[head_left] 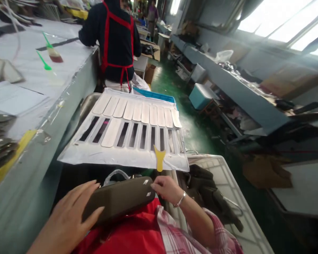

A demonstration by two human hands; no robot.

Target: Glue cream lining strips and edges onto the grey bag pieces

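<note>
A long dark olive bag point(120, 197) with rounded ends lies across my lap, two small white patches near its right end. My left hand point(74, 208) wraps around its left part, thumb on the near side and fingers over the far side. At the right end, the fingertips of my right hand point(167, 188) pinch the bag's edge. A clear plastic loop point(116, 174) rises behind the bag. Just beyond it is a white slotted board point(124, 156) bearing a row of white rounded strips point(145, 113). A yellow forked piece point(159, 158) lies on the board's near edge.
At left runs a long white-topped table point(66, 79) with green-handled brushes point(49, 44) and olive pieces point(0, 139). A white crate point(222, 164) holding dark olive bags point(209, 190) stands at right. Ahead, a person point(116, 42) in a red-trimmed apron faces away.
</note>
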